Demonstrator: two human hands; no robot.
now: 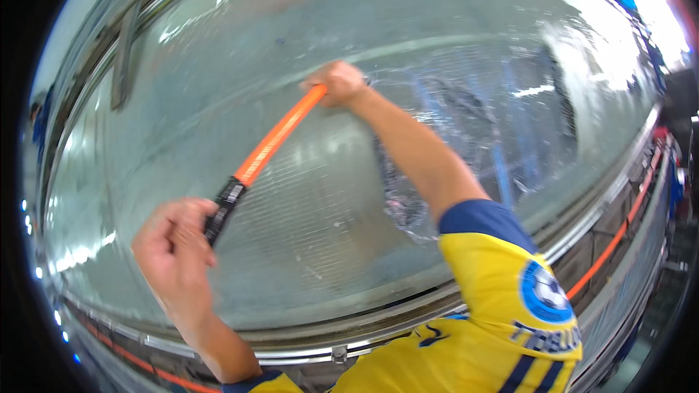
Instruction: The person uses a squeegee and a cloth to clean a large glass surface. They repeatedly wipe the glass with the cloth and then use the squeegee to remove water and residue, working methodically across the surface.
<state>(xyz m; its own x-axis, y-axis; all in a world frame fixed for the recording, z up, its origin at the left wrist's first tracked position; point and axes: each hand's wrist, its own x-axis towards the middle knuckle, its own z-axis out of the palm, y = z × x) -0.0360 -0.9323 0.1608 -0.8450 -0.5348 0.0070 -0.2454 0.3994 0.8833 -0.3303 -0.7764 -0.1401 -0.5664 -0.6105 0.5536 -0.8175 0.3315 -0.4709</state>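
Observation:
Stretched slantwise between my two hands is a straight orange strip (280,137) with a black section at its near, lower-left end. At that black end my left hand (178,244) has its fingers curled in, the tips against the black section; part of its grip is hidden and blurred. Farther off, my right hand (339,84) is closed around the strip's other end, its arm reaching across from the right. Below both hands lies a wide, greenish, shiny surface (342,247) with wet-looking glints and fine lines.
Crumpled clear plastic film (466,124) with dark and blue patches lies right of my right arm. A metal bar (125,58) sticks out over the far left edge. A metal rail (306,355) runs along the near edge, and an orange hose-like line (619,236) follows the right side.

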